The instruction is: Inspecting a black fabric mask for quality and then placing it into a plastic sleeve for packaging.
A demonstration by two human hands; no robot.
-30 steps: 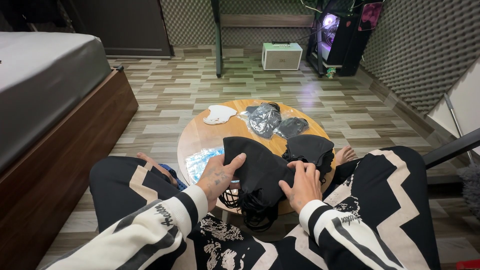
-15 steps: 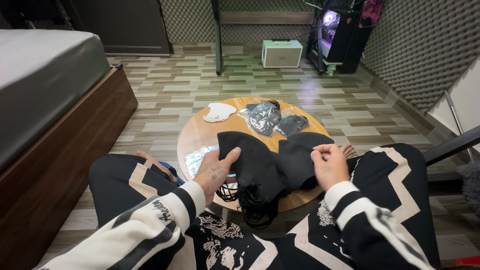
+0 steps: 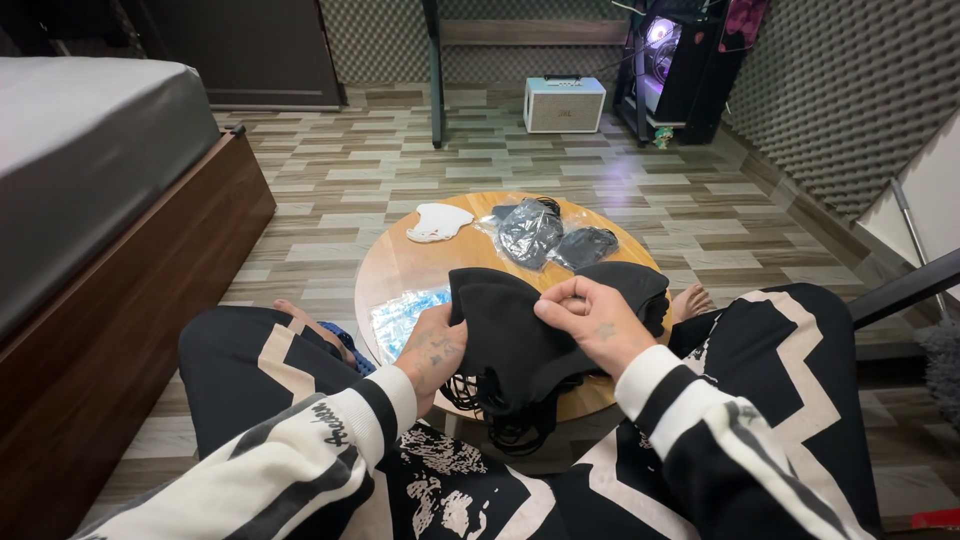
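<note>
Two hands work on a pile of black masks.

The right hand [image 3: 592, 322] has come back to the black masks [image 3: 520, 335] and now pinches one by its top edge. The left hand [image 3: 432, 352] still holds the pile's side. The pile sits at the near edge of the round counter [image 3: 400, 265], loops hanging down.

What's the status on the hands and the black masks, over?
Left hand gripping the black mask stack at its left edge. Right hand pinching the top mask. Stack on round wooden table. Nothing in the way.
</note>
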